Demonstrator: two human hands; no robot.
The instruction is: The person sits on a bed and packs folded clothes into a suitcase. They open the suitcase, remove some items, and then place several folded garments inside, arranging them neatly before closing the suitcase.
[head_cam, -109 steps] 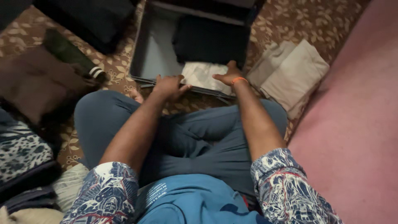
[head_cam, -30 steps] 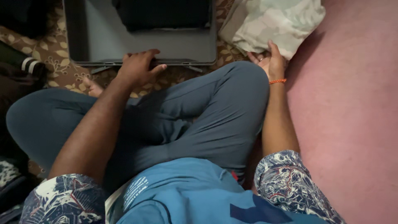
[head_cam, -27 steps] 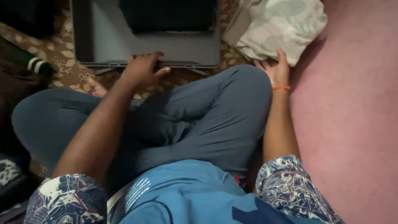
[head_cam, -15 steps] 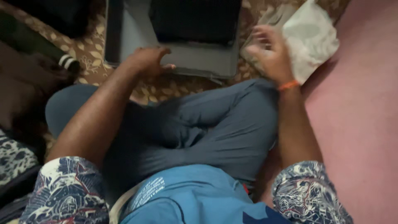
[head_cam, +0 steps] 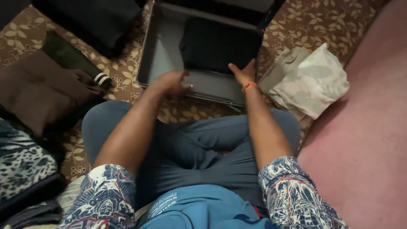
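Far left: we see a black-and-white animal-print cloth bundle at the frame edge, and above it a brown folded garment lying on the brown leaf-patterned carpet.
Next to it: a dark green rolled item with white stripes at its end, touching the brown garment.
Top left: a black folded cloth on the carpet, near the case's left wall.
Left hand: our left hand rests over the near rim of the open grey hard-shell suitcase; fingers loosely spread, holding nothing we can see.
Centre: a black folded garment lies inside the suitcase, toward its right side; bare grey floor of the case to its left.
Right hand: our right hand, orange band at the wrist, fingers open and spread, fingertips at the near edge of the black garment; we cannot tell if they touch it.
Right: a pale beige crumpled cloth pile on the carpet, just beside the suitcase, apart from the right hand.
Far right: pink surface along the frame edge.
Bottom: crossed legs in blue-grey trousers, patterned sleeves.
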